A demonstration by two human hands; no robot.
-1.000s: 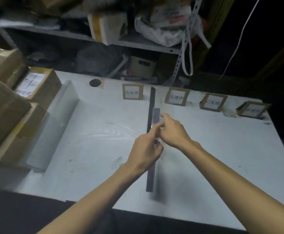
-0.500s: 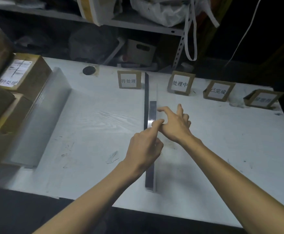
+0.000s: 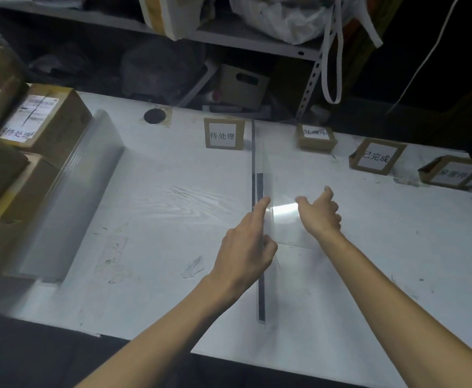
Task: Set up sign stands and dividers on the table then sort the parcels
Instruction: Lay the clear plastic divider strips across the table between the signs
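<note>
so the long clear acrylic divider strip [image 3: 261, 298] is standing on edge on the white tabletop [image 3: 173, 219], running straight away from the person, and both hands are about halfway along it. the left hand [image 3: 244, 250] is on its left side: the index finger [image 3: 261, 207] is out straight and laid against the strip's top edge, the other fingers are curled in, and the thumb is tucked right by the strip. honestly can't tell if the thumb is actually pinching it or if only the index is pressing. the right hand [image 3: 320, 217] is on the other side, fingers loose and spread, thumb sticking up, gripping nothing. its index tip points back toward the left index tip, with a bright patch of glare on the clear plastic between the two; can't tell if that tip touches the plastic. past the fingertips the strip ends just right of a cardboard-framed sign stand with a white label [image 3: 223, 134], with a second sign stand [image 3: 316, 137] on its other side. a third sign stand [image 3: 376, 158] and a fourth sign stand [image 3: 453, 172] sit beyond the right fingers. well left of the left fingers, a second clear plastic divider [image 3: 69, 197] sits against stacked brown cardboard parcels [image 3: 47, 121].
</note>
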